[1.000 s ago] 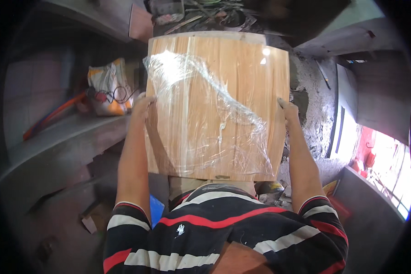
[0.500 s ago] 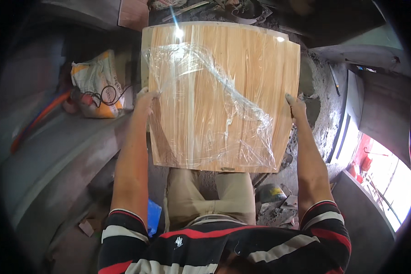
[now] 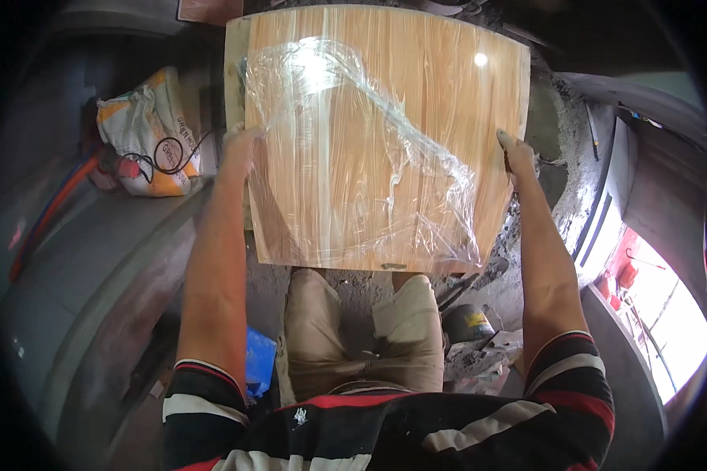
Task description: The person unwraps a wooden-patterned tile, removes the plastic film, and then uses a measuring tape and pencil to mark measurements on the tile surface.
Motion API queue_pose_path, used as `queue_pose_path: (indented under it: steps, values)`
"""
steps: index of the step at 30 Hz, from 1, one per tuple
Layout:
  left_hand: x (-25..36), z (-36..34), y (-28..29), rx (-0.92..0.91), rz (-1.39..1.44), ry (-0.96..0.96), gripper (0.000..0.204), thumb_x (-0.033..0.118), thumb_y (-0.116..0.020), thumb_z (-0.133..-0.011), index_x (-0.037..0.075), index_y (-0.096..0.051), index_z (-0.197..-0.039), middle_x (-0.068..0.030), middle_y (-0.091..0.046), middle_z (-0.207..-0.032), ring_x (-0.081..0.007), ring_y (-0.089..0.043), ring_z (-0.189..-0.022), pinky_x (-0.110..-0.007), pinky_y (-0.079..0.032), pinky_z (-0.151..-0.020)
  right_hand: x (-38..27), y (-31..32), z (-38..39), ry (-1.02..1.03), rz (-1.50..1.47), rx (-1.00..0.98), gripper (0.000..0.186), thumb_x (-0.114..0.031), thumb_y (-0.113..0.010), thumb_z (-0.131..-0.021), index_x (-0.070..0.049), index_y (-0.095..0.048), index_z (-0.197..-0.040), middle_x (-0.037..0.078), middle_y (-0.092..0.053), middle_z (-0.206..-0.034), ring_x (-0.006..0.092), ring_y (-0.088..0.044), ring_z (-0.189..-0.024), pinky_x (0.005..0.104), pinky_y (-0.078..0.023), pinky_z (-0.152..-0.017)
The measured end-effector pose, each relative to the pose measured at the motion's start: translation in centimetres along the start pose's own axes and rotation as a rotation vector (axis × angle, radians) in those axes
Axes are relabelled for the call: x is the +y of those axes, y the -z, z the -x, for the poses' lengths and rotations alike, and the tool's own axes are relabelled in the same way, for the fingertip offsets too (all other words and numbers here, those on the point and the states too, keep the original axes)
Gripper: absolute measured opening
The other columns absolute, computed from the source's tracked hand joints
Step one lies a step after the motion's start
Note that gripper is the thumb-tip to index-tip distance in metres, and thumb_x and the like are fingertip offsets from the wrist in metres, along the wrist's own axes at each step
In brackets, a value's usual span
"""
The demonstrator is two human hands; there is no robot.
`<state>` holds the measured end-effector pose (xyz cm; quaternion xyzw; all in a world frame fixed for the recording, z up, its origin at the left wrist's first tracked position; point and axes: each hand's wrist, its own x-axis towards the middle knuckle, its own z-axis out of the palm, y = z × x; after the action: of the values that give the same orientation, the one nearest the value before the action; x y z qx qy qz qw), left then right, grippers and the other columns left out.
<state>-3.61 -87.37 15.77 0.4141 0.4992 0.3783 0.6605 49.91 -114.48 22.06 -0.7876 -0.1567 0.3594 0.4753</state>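
A large square wood-grain tile [image 3: 432,102], glossy and partly covered by crumpled clear plastic film [image 3: 385,129], is held out before me over the ground. My left hand [image 3: 242,151] is closed on its left edge, fingers hidden underneath. On the opposite edge my right hand [image 3: 517,159] grips it, thumb on the upper face and the other fingers mostly hidden below. The near edge lies just beyond my knees. A paler strip shows along the tile's left side; whether it belongs to this tile or to a slab beneath, I cannot tell.
At the left, a white and orange sack [image 3: 153,137] stands on a grey ledge with a dark cable and an orange hose [image 3: 51,208] beside it. A blue plastic thing [image 3: 260,363] lies by my left leg. Near my right leg are a dark bucket [image 3: 468,323] and rubble.
My two hands and the tile have moved away from my body, toward the top of the view. More of my knees and the ground before them now shows.
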Motion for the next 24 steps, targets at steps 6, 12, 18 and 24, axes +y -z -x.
queue_pose_path:
  steps: [6, 12, 18, 24]
  values:
    - [-0.7, 0.1, 0.1, 0.01, -0.039, -0.063, 0.031, 0.01, -0.072, -0.077, -0.003, -0.064, -0.105, -0.0072, -0.066, -0.088, -0.0152, -0.06, -0.073, -0.029, -0.048, -0.068, -2.4, -0.6, 1.6, 0.069, 0.044, 0.057, 0.045, -0.027, -0.075, -0.088, 0.008, -0.065, -0.114, 0.012, -0.07, -0.099, 0.0175, -0.067, -0.084, 0.0307, -0.054, -0.07]
    - [-2.1, 0.8, 0.2, 0.063, -0.045, -0.098, 0.034, 0.01, -0.07, -0.074, -0.004, -0.063, -0.104, -0.0069, -0.065, -0.088, -0.0148, -0.058, -0.075, -0.03, -0.047, -0.069, -2.3, -0.1, 0.1, 0.06, 0.228, 0.095, 0.046, -0.029, -0.075, -0.087, 0.006, -0.065, -0.115, 0.01, -0.069, -0.098, 0.0168, -0.065, -0.082, 0.0301, -0.052, -0.07]
    - [-1.2, 1.1, 1.5, 0.043, -0.074, -0.06, 0.036, 0.006, -0.071, -0.082, -0.002, -0.059, -0.115, -0.0059, -0.066, -0.097, -0.0151, -0.063, -0.083, -0.029, -0.051, -0.078, -1.7, -0.1, -1.9, 0.139, 0.043, 0.012, 0.045, -0.028, -0.076, -0.086, 0.007, -0.065, -0.112, 0.01, -0.067, -0.096, 0.0172, -0.063, -0.079, 0.0307, -0.052, -0.068]
    - [-0.7, 1.7, -1.0, 0.167, -0.175, -0.181, 0.05, 0.013, -0.073, -0.074, -0.005, -0.055, -0.118, -0.0106, -0.064, -0.096, -0.017, -0.06, -0.082, -0.03, -0.048, -0.074, -0.1, 0.6, -4.4, 0.111, 0.028, 0.057, 0.053, -0.03, -0.078, -0.083, 0.009, -0.063, -0.114, 0.014, -0.068, -0.1, 0.0187, -0.066, -0.084, 0.0324, -0.053, -0.069]
